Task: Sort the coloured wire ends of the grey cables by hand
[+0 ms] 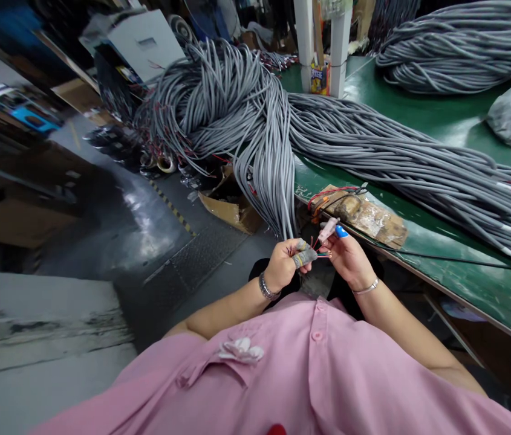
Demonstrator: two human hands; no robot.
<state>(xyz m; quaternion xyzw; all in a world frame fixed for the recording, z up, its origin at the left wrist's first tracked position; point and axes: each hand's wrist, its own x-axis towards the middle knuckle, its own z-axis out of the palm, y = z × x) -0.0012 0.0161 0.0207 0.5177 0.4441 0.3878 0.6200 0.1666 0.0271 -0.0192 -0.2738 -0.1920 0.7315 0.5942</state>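
Observation:
My left hand (285, 264) is closed around the end of a grey cable (277, 199) that hangs down from the big bundle on the bench edge; its thumb and finger wear grey taped cots. My right hand (347, 257) pinches the thin red and coloured wires (320, 249) sticking out of that cable end, with a pink cot and a blue cot on its fingertips. Both hands meet just below the bench edge, over my lap and pink shirt.
A long bundle of grey cables (395, 157) lies across the green bench (464, 284), with another coil (464, 42) at the far right. A brown taped block (366, 217) sits near the bench edge. Cardboard (230, 208) and clutter lie on the floor to the left.

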